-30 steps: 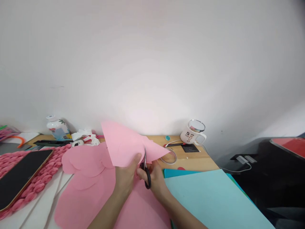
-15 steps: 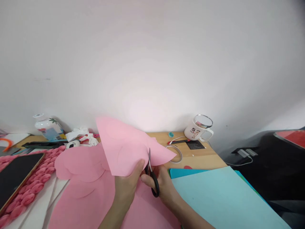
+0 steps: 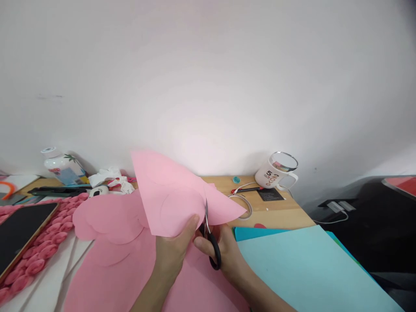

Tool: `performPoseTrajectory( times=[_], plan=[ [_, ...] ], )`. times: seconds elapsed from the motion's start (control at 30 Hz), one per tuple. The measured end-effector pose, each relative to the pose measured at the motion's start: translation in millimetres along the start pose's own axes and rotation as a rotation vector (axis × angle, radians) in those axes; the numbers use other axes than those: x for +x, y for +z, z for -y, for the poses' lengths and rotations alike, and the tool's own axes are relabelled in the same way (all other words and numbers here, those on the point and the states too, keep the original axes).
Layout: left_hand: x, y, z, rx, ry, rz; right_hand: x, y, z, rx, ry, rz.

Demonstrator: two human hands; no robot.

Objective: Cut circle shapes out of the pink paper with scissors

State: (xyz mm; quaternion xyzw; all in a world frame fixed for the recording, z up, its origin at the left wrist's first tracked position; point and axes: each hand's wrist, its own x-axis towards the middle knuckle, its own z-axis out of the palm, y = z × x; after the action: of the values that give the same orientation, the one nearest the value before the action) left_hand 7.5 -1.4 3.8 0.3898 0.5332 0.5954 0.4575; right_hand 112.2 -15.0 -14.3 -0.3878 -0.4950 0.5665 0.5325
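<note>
My left hand (image 3: 177, 247) grips the lower edge of a raised pink paper sheet (image 3: 175, 190), thumb in front and fingers hidden behind. A curved pencil-like line shows faintly on the sheet. In my right hand (image 3: 224, 249) is a pair of scissors (image 3: 214, 250) with black handles, my thumb and fingers around the loops. The blades point upward and sit in the sheet, at a slit that runs beside the curved line. Below lie cut pink paper pieces (image 3: 113, 216) with rounded edges, overlapping on larger pink paper.
Light blue sheets (image 3: 292, 260) lie at the right. Behind them are a white mug (image 3: 271, 173), a tape ring (image 3: 248, 212), a pen (image 3: 247, 190) and a black card (image 3: 271, 194). At the left are a phone (image 3: 26, 229), a bottle (image 3: 63, 167) and crumpled tissue (image 3: 110, 177).
The scissors and my right hand have shifted slightly right against the sheet. The view has moved a little; my left hand keeps its hold.
</note>
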Motion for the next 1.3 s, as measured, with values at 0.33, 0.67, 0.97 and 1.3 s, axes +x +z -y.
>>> performPoseTrajectory(
  times=[0.33, 0.67, 0.97, 1.3],
  plan=[
    [1.9, 0.7, 2.9, -0.102, 0.011, 0.012, -1.0, -0.2, -0.9, -0.074, 0.031, -0.001],
    [3.7, -3.7, 4.4, -0.066, -0.019, 0.084, -2.5, -4.1, -6.2, -0.049, 0.004, 0.027],
    [2.6, -3.4, 4.8, -0.048, -0.004, 0.086, -2.8, -5.0, -10.1, -0.043, 0.000, 0.040],
    [0.6, -0.7, 2.9, -0.041, 0.016, 0.023, -2.1, -3.8, -5.3, -0.091, 0.006, 0.024]
  ],
)
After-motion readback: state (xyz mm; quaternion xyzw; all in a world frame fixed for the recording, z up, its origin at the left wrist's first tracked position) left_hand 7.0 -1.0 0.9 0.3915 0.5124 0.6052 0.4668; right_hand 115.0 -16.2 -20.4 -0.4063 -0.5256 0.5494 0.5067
